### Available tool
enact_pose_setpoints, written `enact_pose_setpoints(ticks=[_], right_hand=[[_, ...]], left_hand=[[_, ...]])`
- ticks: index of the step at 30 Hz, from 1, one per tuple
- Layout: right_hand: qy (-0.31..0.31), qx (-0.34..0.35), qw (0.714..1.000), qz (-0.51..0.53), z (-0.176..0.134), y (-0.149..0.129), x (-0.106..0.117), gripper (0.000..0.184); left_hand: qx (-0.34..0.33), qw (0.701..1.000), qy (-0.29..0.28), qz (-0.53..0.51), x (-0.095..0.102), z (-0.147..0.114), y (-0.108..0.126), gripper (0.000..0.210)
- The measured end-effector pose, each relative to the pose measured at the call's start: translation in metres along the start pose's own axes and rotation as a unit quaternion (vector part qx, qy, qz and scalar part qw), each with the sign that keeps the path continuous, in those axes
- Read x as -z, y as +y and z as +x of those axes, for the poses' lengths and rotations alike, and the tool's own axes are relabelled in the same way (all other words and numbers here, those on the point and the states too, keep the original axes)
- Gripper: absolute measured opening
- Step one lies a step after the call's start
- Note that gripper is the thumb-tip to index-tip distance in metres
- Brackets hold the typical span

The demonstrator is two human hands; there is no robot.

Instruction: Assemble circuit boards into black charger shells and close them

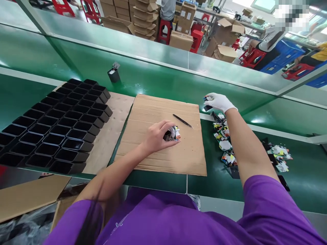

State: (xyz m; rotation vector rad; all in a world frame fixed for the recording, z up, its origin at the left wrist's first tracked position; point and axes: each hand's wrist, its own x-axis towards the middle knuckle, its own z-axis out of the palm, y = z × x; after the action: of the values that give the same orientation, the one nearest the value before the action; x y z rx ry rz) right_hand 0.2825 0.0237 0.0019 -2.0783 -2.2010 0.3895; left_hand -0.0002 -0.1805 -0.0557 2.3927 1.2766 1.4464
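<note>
My bare left hand (159,136) is closed around a circuit board assembly (176,132) with white, orange and dark parts, just above the cardboard sheet (163,160). The palm side of that assembly is hidden. My right hand (218,102), in a white glove, is stretched out past the sheet's right edge. Its fingers pinch a small electronic part (205,98) with blue and dark bits, mostly covered by the glove. Just below the fingertips shows a black flat piece (207,108). Black tweezers (183,120) lie on the sheet between the hands.
Rows of open black plastic housings (68,131) stand at the left. Beyond them is a single black case (113,73) with its lid up. Circuit boards (225,145) line the table by my right forearm, with more boards (281,156) farther right. A metal frame bar (163,64) crosses behind.
</note>
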Motion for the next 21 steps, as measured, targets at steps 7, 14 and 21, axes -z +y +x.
enact_pose_setpoints(ticks=[7,14,21], right_hand=[[0.012,0.149,0.977,-0.153,-0.073,-0.068,-0.04,0.04],[-0.02,0.157,0.968,-0.197,-0.129,-0.093,-0.078,0.035],[0.009,0.125,0.987,-0.103,-0.121,-0.083,-0.074,0.034]], left_hand=[[0.039,0.998,-0.022,-0.036,0.001,-0.001,0.004,0.046],[0.004,0.999,0.02,-0.038,0.001,-0.001,0.007,0.049],[0.032,0.999,-0.001,-0.007,0.003,-0.001,0.009,0.051]])
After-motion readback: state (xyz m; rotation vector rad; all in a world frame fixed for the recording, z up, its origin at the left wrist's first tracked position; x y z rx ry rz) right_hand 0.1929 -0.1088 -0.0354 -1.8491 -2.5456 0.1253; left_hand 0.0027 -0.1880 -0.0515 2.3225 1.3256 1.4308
